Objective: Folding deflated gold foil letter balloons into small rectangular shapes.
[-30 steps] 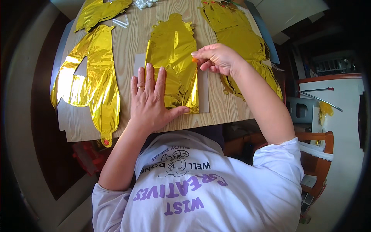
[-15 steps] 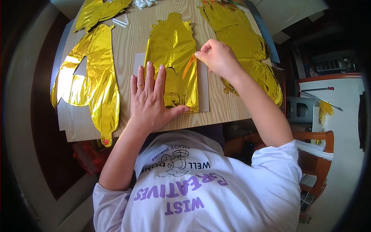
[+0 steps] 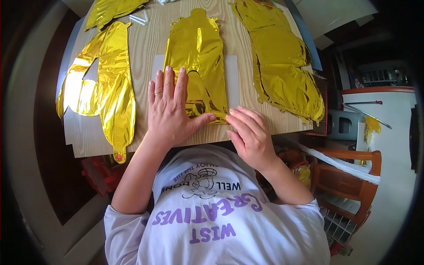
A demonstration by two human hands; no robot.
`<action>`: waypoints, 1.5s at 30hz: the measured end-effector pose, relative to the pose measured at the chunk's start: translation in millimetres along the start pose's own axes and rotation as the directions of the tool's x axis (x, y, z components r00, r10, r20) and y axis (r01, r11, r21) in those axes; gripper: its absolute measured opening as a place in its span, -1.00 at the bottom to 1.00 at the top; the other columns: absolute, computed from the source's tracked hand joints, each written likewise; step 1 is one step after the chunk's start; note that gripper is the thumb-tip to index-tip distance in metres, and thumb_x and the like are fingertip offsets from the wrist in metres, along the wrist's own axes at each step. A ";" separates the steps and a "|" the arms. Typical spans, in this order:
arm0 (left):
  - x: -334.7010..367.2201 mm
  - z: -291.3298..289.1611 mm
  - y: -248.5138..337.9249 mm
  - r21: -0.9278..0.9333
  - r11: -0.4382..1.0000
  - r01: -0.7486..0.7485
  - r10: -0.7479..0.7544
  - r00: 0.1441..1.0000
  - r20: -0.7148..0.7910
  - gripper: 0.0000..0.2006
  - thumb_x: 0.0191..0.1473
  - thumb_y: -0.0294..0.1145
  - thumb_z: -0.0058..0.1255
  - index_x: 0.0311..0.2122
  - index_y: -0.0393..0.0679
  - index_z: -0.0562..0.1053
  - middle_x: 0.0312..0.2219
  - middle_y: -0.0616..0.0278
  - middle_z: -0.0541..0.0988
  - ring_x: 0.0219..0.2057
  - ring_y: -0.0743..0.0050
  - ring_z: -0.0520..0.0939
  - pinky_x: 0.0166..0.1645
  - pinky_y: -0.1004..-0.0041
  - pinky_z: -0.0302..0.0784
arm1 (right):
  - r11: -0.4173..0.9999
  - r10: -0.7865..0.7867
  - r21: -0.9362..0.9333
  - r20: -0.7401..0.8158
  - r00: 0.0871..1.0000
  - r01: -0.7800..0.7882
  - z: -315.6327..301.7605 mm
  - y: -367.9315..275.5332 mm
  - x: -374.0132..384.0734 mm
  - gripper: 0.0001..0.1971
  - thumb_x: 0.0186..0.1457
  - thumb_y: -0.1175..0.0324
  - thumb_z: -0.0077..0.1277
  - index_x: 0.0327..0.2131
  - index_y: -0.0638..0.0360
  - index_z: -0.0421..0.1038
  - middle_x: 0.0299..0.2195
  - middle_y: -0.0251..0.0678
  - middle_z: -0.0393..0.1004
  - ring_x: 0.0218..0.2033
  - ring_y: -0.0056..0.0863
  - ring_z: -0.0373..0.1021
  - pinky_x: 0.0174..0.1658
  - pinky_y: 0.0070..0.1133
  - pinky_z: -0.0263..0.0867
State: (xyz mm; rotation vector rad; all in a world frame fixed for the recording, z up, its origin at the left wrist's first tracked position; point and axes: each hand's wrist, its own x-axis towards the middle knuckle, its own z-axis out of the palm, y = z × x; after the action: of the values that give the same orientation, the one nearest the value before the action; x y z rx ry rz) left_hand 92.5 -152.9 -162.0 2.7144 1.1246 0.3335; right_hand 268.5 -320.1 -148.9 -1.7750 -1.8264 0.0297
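Note:
A gold foil balloon (image 3: 205,53), flattened and folded into a long panel, lies on a pale grey card in the middle of the table. Spread flat, my left hand (image 3: 168,110) presses down on its lower left part, with the thumb stretched along the bottom edge. At the balloon's lower right corner is my right hand (image 3: 251,137); its fingertips touch or nearly touch the foil edge, and its thumb stands apart from the fingers. I see nothing held in either hand.
Flat gold foil balloons lie at the left (image 3: 115,84) and right (image 3: 282,57), with another foil piece (image 3: 110,13) at the far left. Short white sticks (image 3: 139,20) lie behind. A wooden chair (image 3: 344,181) stands right of me, beyond the table's edge.
My right hand has come down from the balloon's upper right side to its lower right corner, its pinch now loosened. The orange streak on the foil no longer shows. My left hand stays flat.

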 end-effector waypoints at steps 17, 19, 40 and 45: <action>-10.4 3.8 -2.9 0.080 0.995 -0.059 0.060 0.998 -0.012 0.23 -0.08 0.64 -0.10 0.45 -0.19 -0.02 0.40 -0.32 -0.01 0.45 -0.29 -0.07 0.47 -0.07 -0.23 | 0.998 -0.052 -0.034 -0.030 0.998 0.051 3.7 -28.8 -8.7 -0.55 0.03 0.42 0.24 0.04 0.23 0.47 0.09 -0.09 0.43 0.16 -0.09 0.34 0.23 -0.17 0.23; -10.5 6.1 -3.5 0.071 0.995 -0.070 0.073 0.997 -0.038 0.21 -0.07 0.63 -0.10 0.44 -0.20 0.01 0.39 -0.34 0.01 0.44 -0.33 -0.05 0.47 -0.09 -0.23 | 0.998 -0.050 -0.029 -0.001 0.999 0.050 10.5 -40.0 -8.4 -0.53 0.02 0.39 0.25 0.05 0.24 0.46 0.11 -0.04 0.39 0.15 -0.04 0.32 0.22 -0.16 0.22; -9.9 7.8 -5.8 -0.004 0.999 -0.049 0.049 0.998 -0.036 -0.10 0.24 0.32 -0.21 0.44 -0.18 0.02 0.37 -0.39 0.03 0.43 -0.39 -0.03 0.46 -0.13 -0.24 | 0.997 0.036 -0.061 -0.045 0.998 -0.039 -5.6 -20.4 -0.8 -0.55 0.08 0.32 0.21 0.04 0.26 0.43 0.03 -0.05 0.40 0.09 -0.06 0.35 0.17 -0.15 0.23; -11.2 6.7 -8.8 -0.116 0.993 -0.022 0.016 0.999 -0.051 -0.22 0.31 0.16 -0.24 0.44 -0.18 0.03 0.39 -0.36 -0.01 0.44 -0.37 -0.09 0.46 -0.13 -0.25 | 0.996 -0.058 -0.059 0.139 0.989 0.067 11.0 -44.7 12.6 -0.40 0.12 0.16 0.18 0.17 0.26 0.35 0.21 0.05 0.29 0.27 0.02 0.19 0.34 -0.09 0.03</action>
State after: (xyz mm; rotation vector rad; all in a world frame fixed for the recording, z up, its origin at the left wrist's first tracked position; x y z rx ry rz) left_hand 80.7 -155.2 -172.1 2.6298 1.0577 0.4567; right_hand 224.0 -309.3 -135.0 -1.7972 -1.9997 0.0710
